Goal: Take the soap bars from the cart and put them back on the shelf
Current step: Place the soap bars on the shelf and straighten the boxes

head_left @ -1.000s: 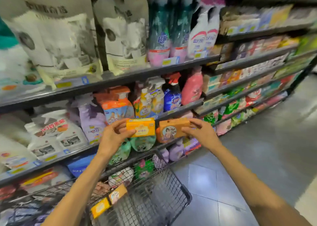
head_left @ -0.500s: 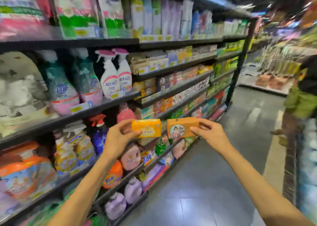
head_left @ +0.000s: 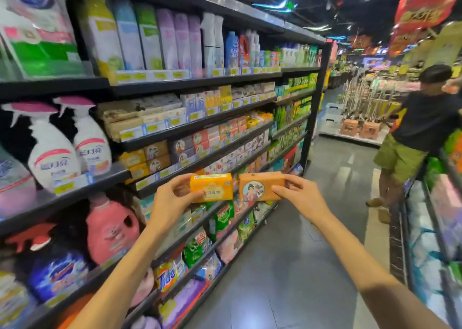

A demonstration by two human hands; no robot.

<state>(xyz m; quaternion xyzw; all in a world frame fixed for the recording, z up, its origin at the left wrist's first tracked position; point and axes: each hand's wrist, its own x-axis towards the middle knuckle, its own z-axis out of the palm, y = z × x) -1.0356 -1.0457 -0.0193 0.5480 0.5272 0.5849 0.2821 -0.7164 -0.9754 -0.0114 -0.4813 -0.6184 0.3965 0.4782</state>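
Two soap bars up in front of the shelf [head_left: 190, 126], neither on it yet. Left hand [head_left: 172, 198] pinching the yellow soap bar [head_left: 212, 187] by its left end, grip clamped on it, thumb on the front face. Right hand [head_left: 300, 196] holding the orange soap bar [head_left: 260, 186] by its right end, grip clamped too. Both boxes side by side, just apart, level with the shelf's row of matching soap boxes [head_left: 150, 156]. Spray bottles [head_left: 70, 141] left of that row. Another person [head_left: 415, 133] standing across the aisle from the shelf.
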